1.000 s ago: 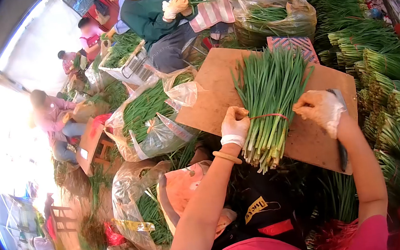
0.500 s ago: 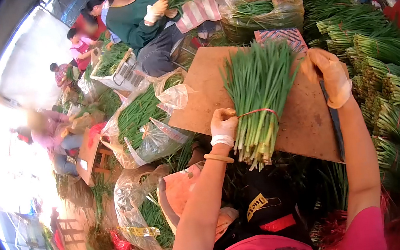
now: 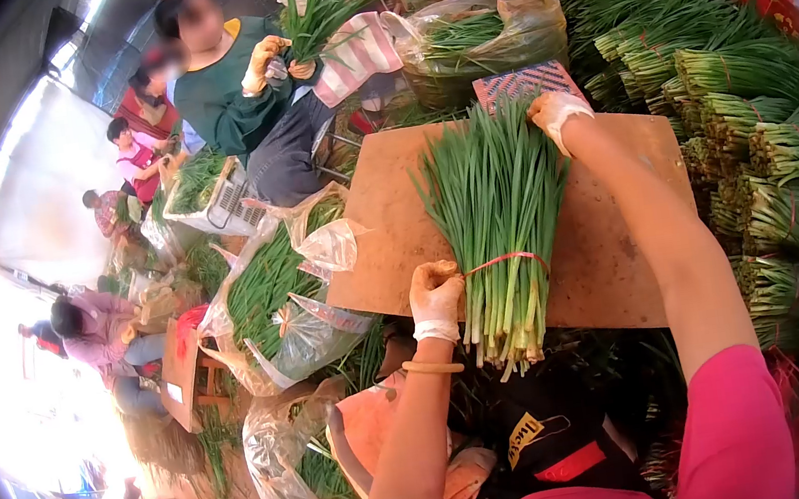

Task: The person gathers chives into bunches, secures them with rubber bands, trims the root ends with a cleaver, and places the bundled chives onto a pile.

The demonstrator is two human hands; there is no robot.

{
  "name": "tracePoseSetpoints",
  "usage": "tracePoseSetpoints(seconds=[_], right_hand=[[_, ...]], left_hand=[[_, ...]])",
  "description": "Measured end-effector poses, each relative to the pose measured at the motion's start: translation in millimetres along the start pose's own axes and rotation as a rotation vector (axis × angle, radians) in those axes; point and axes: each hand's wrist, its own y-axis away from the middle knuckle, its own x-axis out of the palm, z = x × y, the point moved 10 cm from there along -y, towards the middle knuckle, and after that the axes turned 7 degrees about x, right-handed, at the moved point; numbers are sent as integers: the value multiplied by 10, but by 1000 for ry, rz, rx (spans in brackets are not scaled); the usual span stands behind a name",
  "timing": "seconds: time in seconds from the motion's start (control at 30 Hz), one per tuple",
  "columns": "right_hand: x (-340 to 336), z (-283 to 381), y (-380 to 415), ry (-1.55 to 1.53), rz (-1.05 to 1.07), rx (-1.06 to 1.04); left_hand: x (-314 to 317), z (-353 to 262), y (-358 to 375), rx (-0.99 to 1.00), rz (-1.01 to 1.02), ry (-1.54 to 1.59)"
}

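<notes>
A bunch of long green chives (image 3: 492, 187) lies on the brown board, pale stem ends towards me and hanging past its near edge. A thin red band (image 3: 512, 257) goes around the lower stems. At the left side of the bunch, my left hand (image 3: 436, 297), in a pale glove, has its fingers closed on the band's end. My right hand (image 3: 559, 115), also gloved, is at the leaf tips on the far right of the bunch. Its fingers are bent against the leaves; what they pinch, if anything, is hidden.
Under the bunch is the brown board (image 3: 623, 260), with a patterned box (image 3: 527, 83) behind it. Stacked tied bunches (image 3: 750, 153) line the right. Plastic bags of chives (image 3: 273, 286) stand on the left. Across from me a person in a green top (image 3: 234, 105) holds chives.
My right hand has moved left and inward, from the air beside the board to the leaf tips. My left hand stays at the band. The view has shifted slightly.
</notes>
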Motion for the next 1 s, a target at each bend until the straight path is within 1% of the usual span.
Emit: tracePoseSetpoints(seconds=[0.1,0.13,0.23,0.27,0.33,0.37,0.4,0.43,0.47,0.57,0.63,0.67,0.77,0.8,0.9,0.93,0.97,1.0], right_hand=[[0,-44,-141,-223,125,29],[131,-19,-357,-286,121,67],[359,174,-711,31,135,-113],[354,277,-821,221,16,-156],[248,258,-694,237,-92,-209],[205,238,-587,246,-142,-238],[325,87,-637,-238,14,-150],[482,-74,-718,-729,117,-36],[536,-10,-802,-523,83,-79],[572,97,-761,-160,16,-139],[303,-6,-153,-330,147,99],[333,68,-118,-269,253,83],[435,147,-175,-246,325,81],[562,256,-391,103,286,-86],[524,287,-491,319,44,-235],[507,32,-383,-436,259,46],[475,-229,-219,-1212,265,368],[418,-263,-106,-1259,236,378]], left_hand=[[37,-26,26,-34,12,9],[21,-7,30,-57,29,30],[18,-2,23,-75,40,54],[0,-19,17,-40,30,44],[8,-50,-6,27,13,30],[11,-36,-1,19,6,35],[19,-49,-3,14,1,38],[35,-60,7,14,1,42],[46,-38,1,11,6,60],[53,-15,-32,-1,30,10],[54,12,-35,-11,36,14],[60,-15,-24,-14,33,14],[60,16,20,-47,42,32],[70,17,11,-55,52,41],[71,-37,-1,-26,26,34],[71,-32,-3,-23,44,27],[61,-12,-1,-5,39,58],[61,29,-20,16,36,90]])
